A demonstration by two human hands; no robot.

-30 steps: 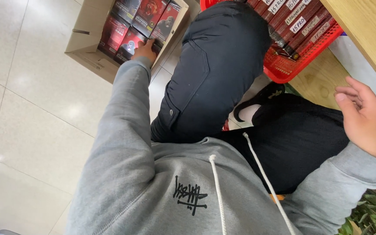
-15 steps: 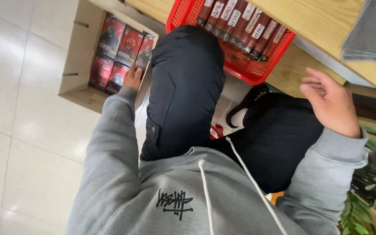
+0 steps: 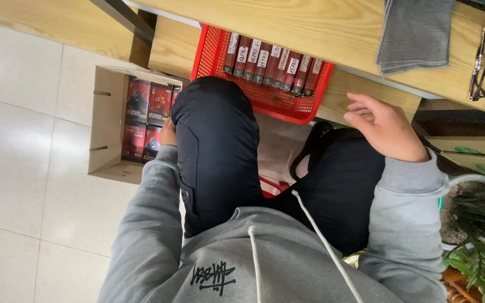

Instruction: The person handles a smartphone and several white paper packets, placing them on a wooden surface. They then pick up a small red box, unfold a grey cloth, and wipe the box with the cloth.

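I sit with dark trousers and a grey hooded top. My left hand (image 3: 168, 134) reaches down beside my left knee to the edge of an open cardboard box (image 3: 105, 112) on the floor. The box holds several red-and-black packs (image 3: 141, 106). My knee hides most of that hand, so its grip is unclear. My right hand (image 3: 385, 129) hovers over my right thigh with its fingers spread and nothing in it. It is just right of a red plastic basket (image 3: 211, 50) that holds a row of slim dark red boxes (image 3: 270, 62).
The basket rests on a low wooden shelf (image 3: 169, 47) under a wooden tabletop (image 3: 310, 22). A folded grey cloth (image 3: 413, 33) and black glasses (image 3: 484, 62) lie on the tabletop. A green plant (image 3: 478, 247) stands at the lower right. Pale floor tiles (image 3: 23, 168) lie to the left.
The view has tilted up, bringing the tabletop, cloth and glasses into sight. My left hand stays at the cardboard box. My right hand remains raised over my thigh, fingers more spread.
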